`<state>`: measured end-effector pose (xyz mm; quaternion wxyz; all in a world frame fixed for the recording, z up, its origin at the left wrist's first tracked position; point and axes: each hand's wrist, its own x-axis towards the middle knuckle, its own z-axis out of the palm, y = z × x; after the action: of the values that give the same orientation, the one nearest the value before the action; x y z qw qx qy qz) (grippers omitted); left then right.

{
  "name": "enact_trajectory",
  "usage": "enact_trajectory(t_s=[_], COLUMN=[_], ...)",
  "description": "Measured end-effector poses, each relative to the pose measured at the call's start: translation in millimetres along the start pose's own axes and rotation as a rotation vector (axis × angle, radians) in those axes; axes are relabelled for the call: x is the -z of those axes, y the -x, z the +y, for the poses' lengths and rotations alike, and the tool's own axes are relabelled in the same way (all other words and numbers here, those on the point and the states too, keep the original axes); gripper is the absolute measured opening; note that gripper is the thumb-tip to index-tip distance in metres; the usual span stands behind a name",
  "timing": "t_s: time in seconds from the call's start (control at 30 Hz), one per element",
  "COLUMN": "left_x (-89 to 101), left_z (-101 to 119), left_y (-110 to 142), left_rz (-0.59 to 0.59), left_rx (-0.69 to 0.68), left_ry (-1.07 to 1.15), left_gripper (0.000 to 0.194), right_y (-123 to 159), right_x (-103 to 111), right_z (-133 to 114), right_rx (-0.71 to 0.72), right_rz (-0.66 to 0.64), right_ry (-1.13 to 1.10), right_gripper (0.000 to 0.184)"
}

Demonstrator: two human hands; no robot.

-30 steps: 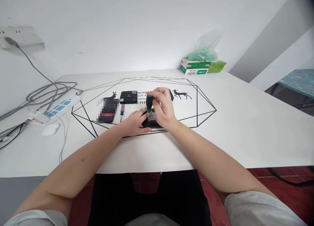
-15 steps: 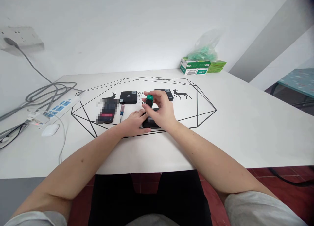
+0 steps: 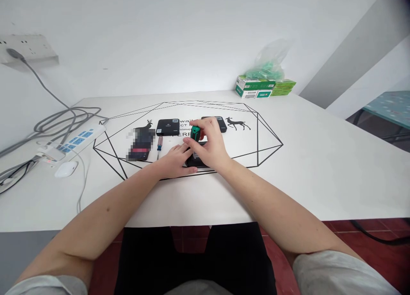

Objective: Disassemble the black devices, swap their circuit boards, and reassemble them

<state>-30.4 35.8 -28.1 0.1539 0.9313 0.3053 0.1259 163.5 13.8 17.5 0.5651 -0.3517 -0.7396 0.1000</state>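
Note:
A screwdriver with a green and black handle (image 3: 195,134) stands nearly upright between the thumb and fingers of my right hand (image 3: 212,143). Its tip is hidden behind the hand. Below it a black electronic box (image 3: 195,160) lies on the table, its right part covered by my right hand. My left hand (image 3: 177,162) grips this box at its left edge, thumb along the near side and fingers at the far side. Left of my left hand lies a second screwdriver (image 3: 159,147) with a clear and blue handle.
Two more black boxes, one at the back left (image 3: 168,127) and one partly behind my right hand (image 3: 221,123), lie on the white table (image 3: 320,171). A phone (image 3: 143,152), a power strip (image 3: 80,139), a white earphone case (image 3: 66,169), cables and green cartons (image 3: 256,88) also rest there.
The screwdriver handle has turned in my right hand's fingers, and those fingers have shifted slightly around it. My left hand and the box have stayed in place.

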Motion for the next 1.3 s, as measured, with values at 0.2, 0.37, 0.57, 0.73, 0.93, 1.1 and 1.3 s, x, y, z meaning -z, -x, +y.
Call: enact_trajectory(t_s=[0.2,0.37,0.57,0.73,0.93,1.1,1.3], left_x=[3.7,2.8,2.5,5.1,6.8,4.6,5.3], left_z=[1.9,2.2,1.3,3.4,5.0,2.9,3.4], left_y=[0.2,1.0,1.0,0.9,0.6,1.1,1.1], left_rz=[-0.019,-0.001,-0.007,-0.02,-0.037,-0.003,-0.027], left_rx=[-0.003,-0.008,0.009,0.008,0.016,0.008,0.018], left_ry=[0.016,0.018,0.011,0.011,0.015,0.025,0.015], left_gripper=[0.083,0.081,0.084,0.084,0.084,0.082,0.082], right_y=[3.4,1.2,-1.0,-0.4,0.5,0.4,1.4], right_x=[1.0,1.2,0.0,-0.3,0.0,0.1,-0.8], right_z=[-0.1,-0.7,-0.2,-0.3,-0.3,1.5,3.0], right_rx=[-0.008,0.014,0.053,0.059,-0.001,0.0,-0.002], right_rz=[0.017,0.017,0.029,0.045,0.068,0.089,0.113], right_ry=[-0.097,-0.073,-0.009,-0.01,-0.021,-0.016,-0.043], right_gripper=[0.044,0.035,0.04,0.042,0.045,0.044,0.043])
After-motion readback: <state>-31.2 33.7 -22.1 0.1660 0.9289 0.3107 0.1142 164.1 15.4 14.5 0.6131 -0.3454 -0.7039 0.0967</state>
